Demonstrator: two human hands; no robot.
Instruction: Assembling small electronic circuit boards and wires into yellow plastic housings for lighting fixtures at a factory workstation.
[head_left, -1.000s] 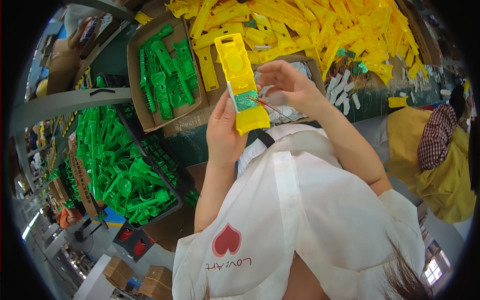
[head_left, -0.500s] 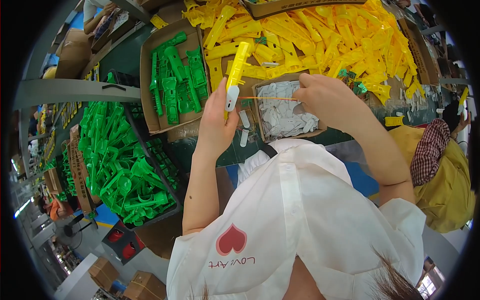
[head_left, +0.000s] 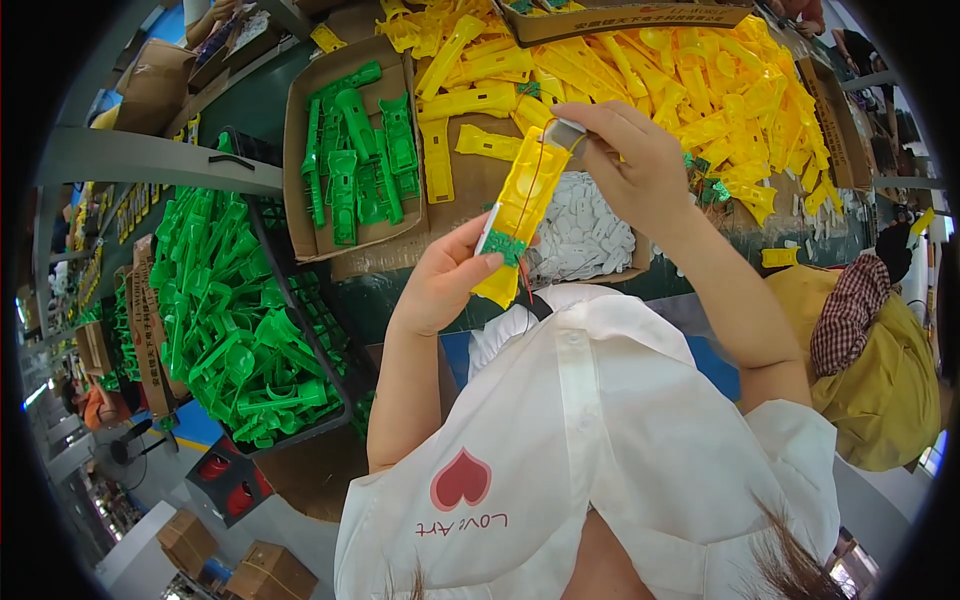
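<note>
My left hand [head_left: 438, 282] grips a yellow plastic shell [head_left: 533, 188], tilted with its hollow inside facing up. A green circuit board [head_left: 503, 246] lies in the shell's lower end under my left thumb, and a white edge shows beside it. Thin dark and red wires run along the shell. At its upper end, my right hand [head_left: 640, 165] pinches a small grey-white piece [head_left: 565, 134] between thumb and fingers. The piece touches or nearly touches the shell's end; I cannot tell which. Below my right hand stands a cardboard box of white plastic parts [head_left: 580, 232].
Yellow shells [head_left: 700, 85] are heaped across the far side. Green parts fill a cardboard tray [head_left: 408, 215] and a black crate [head_left: 352, 395] on the left. A cardboard box [head_left: 640, 22] stands at the far edge. A person in yellow [head_left: 890, 400] sits at the right.
The shell has turned to show its inside and tilted to the right. My right hand has moved up and left to its upper end; the wire stretched out sideways before now lies along the shell.
</note>
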